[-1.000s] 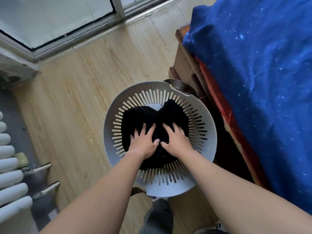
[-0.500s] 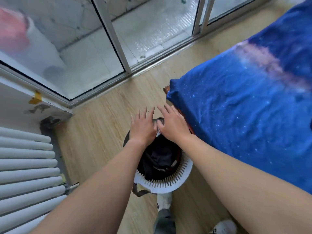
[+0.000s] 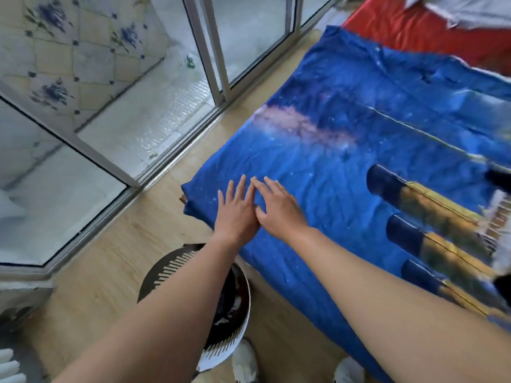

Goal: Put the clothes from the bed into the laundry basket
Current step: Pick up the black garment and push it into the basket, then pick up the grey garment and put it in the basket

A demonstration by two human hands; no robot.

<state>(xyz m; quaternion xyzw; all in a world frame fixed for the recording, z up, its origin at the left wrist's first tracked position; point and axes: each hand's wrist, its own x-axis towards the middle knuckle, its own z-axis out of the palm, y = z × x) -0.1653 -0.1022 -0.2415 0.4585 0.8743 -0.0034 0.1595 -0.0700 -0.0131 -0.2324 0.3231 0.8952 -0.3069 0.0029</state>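
Note:
The round white slatted laundry basket (image 3: 166, 268) stands on the floor at the bed's near corner, partly hidden by my left forearm. Dark clothes (image 3: 231, 302) lie inside it. My left hand (image 3: 236, 210) and my right hand (image 3: 278, 207) hover side by side over the corner of the bed's blue starry sheet (image 3: 345, 161), both empty with fingers spread. Dark fabric (image 3: 500, 178) shows at the right edge of the bed. A pale garment (image 3: 470, 9) lies at the far top right on a red cover (image 3: 414, 31).
Sliding glass doors with metal frames (image 3: 210, 45) run along the left and back. A wooden floor (image 3: 110, 258) lies between the doors and the bed. A white radiator (image 3: 8, 366) is at the bottom left. My shoes (image 3: 244, 360) are by the basket.
Both hands rose out of the basket, off the dark clothes, and moved up over the corner of the bed. The view lifted from the basket to the bed.

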